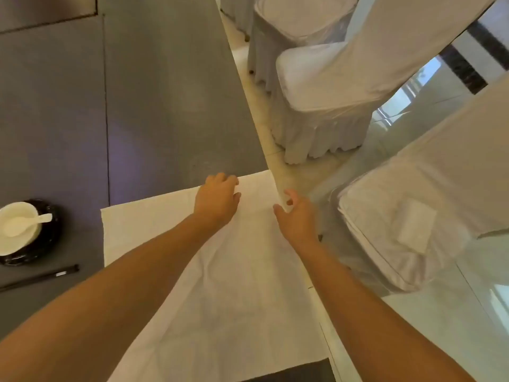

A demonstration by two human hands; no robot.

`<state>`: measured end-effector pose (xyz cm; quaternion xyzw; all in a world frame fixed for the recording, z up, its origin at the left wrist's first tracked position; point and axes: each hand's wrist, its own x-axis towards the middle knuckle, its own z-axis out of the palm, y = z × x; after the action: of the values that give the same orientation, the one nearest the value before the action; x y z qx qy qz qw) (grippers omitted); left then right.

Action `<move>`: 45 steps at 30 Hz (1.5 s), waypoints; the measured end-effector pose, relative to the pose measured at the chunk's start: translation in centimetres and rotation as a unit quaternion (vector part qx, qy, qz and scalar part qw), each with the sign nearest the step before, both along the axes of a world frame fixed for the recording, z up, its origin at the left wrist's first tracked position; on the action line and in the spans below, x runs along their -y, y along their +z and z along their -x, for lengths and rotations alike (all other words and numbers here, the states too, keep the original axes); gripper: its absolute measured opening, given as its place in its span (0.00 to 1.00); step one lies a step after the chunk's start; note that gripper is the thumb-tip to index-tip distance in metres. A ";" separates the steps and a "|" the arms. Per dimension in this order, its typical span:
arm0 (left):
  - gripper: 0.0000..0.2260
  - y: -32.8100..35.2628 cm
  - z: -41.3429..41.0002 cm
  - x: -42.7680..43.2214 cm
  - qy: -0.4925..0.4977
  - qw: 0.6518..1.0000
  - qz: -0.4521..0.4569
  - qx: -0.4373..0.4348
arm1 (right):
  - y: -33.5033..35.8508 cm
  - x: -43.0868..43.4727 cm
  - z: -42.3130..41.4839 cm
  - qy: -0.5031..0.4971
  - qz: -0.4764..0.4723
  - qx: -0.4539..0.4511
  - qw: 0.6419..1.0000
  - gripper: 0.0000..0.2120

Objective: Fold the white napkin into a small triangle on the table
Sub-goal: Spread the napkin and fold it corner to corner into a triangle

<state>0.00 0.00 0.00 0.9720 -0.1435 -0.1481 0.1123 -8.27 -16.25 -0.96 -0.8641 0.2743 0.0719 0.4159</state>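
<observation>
Grey table (165, 92), covered chairs (325, 86) off its right edge. White napkin (234, 285) is spread flat at that edge. Its right border is pinched by the right hand (296, 219), thumb against fingers. Left hand (217, 201) is laid near the far border, fingers bent; grip cannot be told. Bowl (16, 224) is set far left

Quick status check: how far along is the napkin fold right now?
Done: the white napkin lies spread flat on the grey table, no fold visible. In hand: the right hand pinches its far right edge by the table's edge; the left hand sits at the far edge, grip unclear. Left: every fold down to the small triangle.
</observation>
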 end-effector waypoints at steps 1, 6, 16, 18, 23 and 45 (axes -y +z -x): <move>0.16 -0.3 -0.5 0.2 0.002 1.000 0.002 -0.004 | -0.2 0.0 -0.5 -0.014 -0.007 0.001 1.000 0.24; 0.17 -2.1 -2.3 1.1 -0.016 0.999 -0.026 0.016 | -1.9 -0.6 -2.3 -0.038 -0.002 -0.021 0.999 0.22; 0.11 -1.6 -4.1 2.7 0.012 0.998 -0.039 -0.054 | -2.9 -0.8 -3.1 -0.086 0.011 0.037 0.996 0.07; 0.14 -1.5 -4.1 3.0 0.012 0.997 -0.018 -0.072 | -2.6 -0.7 -3.1 -0.077 -0.001 0.045 0.996 0.07; 0.23 -1.3 -3.4 2.8 -0.011 0.996 -0.008 -0.084 | -1.3 -0.8 -2.1 -0.035 -0.041 0.083 0.995 0.08; 0.08 13.2 5.3 -3.5 -0.140 0.980 0.082 0.115 | 10.3 -5.2 3.8 0.121 -0.005 0.120 0.985 0.06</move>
<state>-5.33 3.47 13.24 0.9405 -0.3017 -0.0370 0.1521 -12.11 -11.06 9.38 -0.8912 0.1153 0.0195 0.4383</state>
